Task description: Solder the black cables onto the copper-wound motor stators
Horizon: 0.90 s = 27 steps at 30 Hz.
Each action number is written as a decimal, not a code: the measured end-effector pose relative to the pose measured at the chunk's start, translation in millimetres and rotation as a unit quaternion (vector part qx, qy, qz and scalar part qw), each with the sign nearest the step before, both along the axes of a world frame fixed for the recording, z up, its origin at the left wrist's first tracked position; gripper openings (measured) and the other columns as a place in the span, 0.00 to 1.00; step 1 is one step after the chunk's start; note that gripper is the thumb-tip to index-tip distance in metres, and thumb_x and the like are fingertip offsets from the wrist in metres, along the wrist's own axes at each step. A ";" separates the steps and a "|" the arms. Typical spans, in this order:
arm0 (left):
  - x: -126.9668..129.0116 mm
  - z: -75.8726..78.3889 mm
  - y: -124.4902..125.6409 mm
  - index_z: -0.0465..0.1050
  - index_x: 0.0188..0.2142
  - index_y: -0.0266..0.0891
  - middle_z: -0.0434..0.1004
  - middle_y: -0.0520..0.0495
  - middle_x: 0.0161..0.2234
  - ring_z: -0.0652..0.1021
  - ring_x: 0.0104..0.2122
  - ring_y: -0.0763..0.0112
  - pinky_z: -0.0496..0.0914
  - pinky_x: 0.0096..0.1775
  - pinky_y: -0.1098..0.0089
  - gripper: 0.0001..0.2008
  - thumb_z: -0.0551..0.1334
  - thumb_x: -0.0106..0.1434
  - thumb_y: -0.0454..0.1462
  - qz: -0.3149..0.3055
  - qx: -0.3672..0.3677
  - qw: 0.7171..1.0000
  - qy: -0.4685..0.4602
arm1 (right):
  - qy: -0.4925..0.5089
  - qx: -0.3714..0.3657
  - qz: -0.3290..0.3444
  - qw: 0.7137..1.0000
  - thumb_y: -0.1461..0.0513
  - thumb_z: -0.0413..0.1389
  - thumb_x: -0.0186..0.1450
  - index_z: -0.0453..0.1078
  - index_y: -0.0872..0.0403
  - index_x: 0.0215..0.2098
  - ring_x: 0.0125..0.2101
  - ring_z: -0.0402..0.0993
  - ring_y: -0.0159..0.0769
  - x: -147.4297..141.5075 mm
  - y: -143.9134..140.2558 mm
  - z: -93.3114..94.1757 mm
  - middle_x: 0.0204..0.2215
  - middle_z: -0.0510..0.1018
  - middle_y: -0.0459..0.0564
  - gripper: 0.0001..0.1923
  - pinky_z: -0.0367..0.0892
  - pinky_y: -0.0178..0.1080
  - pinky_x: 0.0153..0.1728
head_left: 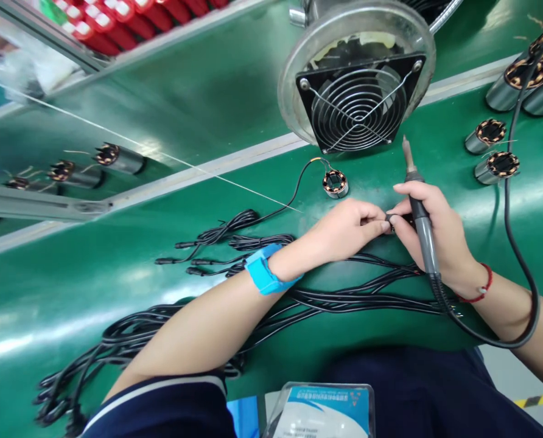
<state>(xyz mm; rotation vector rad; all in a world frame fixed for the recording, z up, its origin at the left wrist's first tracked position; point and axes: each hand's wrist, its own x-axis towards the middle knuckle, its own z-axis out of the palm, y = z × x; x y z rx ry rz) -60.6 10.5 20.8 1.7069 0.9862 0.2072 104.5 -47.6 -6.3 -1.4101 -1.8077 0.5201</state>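
Note:
My right hand (436, 225) is closed around a soldering iron (421, 213), its tip pointing up and away toward the fan. The thumb and fingertips of my left hand (351, 228) pinch a small dark piece (389, 220), too covered to name, which the fingers of my right hand also touch. Just beyond my left hand, a motor stator (335, 184) with copper windings stands on the green bench, joined to a black cable (294, 194). Under my left wrist and between my hands lie several black cables (367, 301) with bared ends to the right.
A round fume extractor with a fan grille (358, 109) hangs over the back of the bench. More stators (497, 167) stand at the right. Coiled cables (139, 328) spread at the left. Red parts (134, 24) fill the upper shelf. The iron's cord (511, 225) loops past my right forearm.

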 end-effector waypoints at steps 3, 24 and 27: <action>-6.2 8.1 4.4 0.72 0.25 0.34 0.73 0.53 0.25 0.69 0.28 0.77 0.62 0.34 0.73 0.09 0.56 0.60 0.31 -0.001 0.120 0.992 0.040 | 0.012 0.000 0.012 1.000 0.65 0.54 0.65 0.61 0.46 0.53 0.41 0.76 0.40 2.0 0.0 -1.0 0.35 0.80 0.45 0.19 0.68 0.47 0.44; -61.4 19.4 59.1 0.78 0.44 0.41 0.82 0.47 0.36 0.78 0.33 0.65 0.66 0.33 0.68 0.14 0.60 0.58 0.34 0.069 0.161 0.925 0.336 | 0.029 0.010 -0.018 0.999 0.62 0.54 0.67 0.63 0.46 0.56 0.40 0.76 0.35 33.3 -7.8 6.0 0.39 0.79 0.46 0.19 0.72 0.40 0.43; -78.3 21.2 99.2 0.80 0.40 0.36 0.82 0.43 0.38 0.79 0.36 0.64 0.67 0.36 0.68 0.12 0.60 0.57 0.32 0.163 0.186 0.912 0.327 | 0.020 0.023 -0.009 0.999 0.61 0.54 0.67 0.63 0.47 0.56 0.42 0.76 0.36 36.6 -9.9 4.7 0.40 0.80 0.46 0.19 0.71 0.39 0.43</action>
